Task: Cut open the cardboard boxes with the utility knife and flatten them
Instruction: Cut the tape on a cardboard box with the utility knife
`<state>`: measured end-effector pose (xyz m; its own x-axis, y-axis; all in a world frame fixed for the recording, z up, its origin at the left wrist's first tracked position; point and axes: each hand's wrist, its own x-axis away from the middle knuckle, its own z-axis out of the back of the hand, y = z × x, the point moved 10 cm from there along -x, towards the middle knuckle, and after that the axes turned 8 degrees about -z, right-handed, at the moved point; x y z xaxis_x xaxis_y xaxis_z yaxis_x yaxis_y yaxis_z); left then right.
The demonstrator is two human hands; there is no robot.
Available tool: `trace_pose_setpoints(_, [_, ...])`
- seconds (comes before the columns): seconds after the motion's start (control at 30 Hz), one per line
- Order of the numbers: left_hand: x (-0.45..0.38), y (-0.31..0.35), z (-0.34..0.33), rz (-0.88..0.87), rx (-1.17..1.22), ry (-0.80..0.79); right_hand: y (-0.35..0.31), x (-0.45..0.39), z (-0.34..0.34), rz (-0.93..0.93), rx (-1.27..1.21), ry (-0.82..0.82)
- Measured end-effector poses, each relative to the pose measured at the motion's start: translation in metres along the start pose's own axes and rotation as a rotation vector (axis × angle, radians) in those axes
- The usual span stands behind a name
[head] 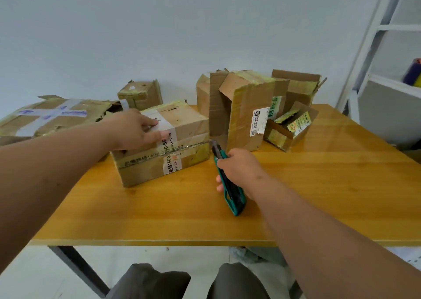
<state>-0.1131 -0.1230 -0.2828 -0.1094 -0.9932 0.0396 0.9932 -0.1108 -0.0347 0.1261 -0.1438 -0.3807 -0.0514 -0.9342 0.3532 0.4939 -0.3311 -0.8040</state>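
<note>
A taped cardboard box [182,128] lies on the wooden table [319,185], left of centre. My left hand [134,129] presses flat on its top, fingers spread over the white tape. My right hand [239,171] grips a teal utility knife [230,189]. The knife's tip sits at the right end of the taped seam along the box's front face. The seam looks slit along its length.
An opened tall box [241,114] stands behind the knife. Smaller open boxes [289,128] sit to its right. A small box [141,96] stands at the back and a crushed, taped box [52,116] lies far left. A white shelf frame [387,59] rises at right.
</note>
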Motion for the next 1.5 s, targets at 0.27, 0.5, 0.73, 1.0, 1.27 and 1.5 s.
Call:
trace_pose_setpoints(0.27, [0.001,-0.016,-0.016,-0.011,0.168,-0.115,0.000,0.005,-0.007,0.001,-0.187,0.011])
trace_pose_setpoints(0.5, [0.003,-0.017,-0.021,0.004,0.300,-0.051,-0.002,0.010,-0.008,0.019,-0.260,0.063])
trace_pose_setpoints(0.73, [-0.002,-0.024,-0.026,0.006,0.299,-0.070,-0.002,0.015,-0.011,-0.001,-0.339,0.052])
trace_pose_setpoints(1.0, [0.003,-0.018,-0.025,0.025,0.363,-0.042,-0.008,0.023,-0.016,-0.030,-0.459,-0.005])
trace_pose_setpoints(1.27, [0.001,-0.013,-0.022,0.036,0.293,-0.038,-0.022,0.024,-0.033,-0.014,-0.558,-0.063])
trace_pose_setpoints(1.5, [0.005,-0.013,-0.021,0.049,0.363,-0.004,-0.047,0.047,-0.103,0.062,-0.355,-0.283])
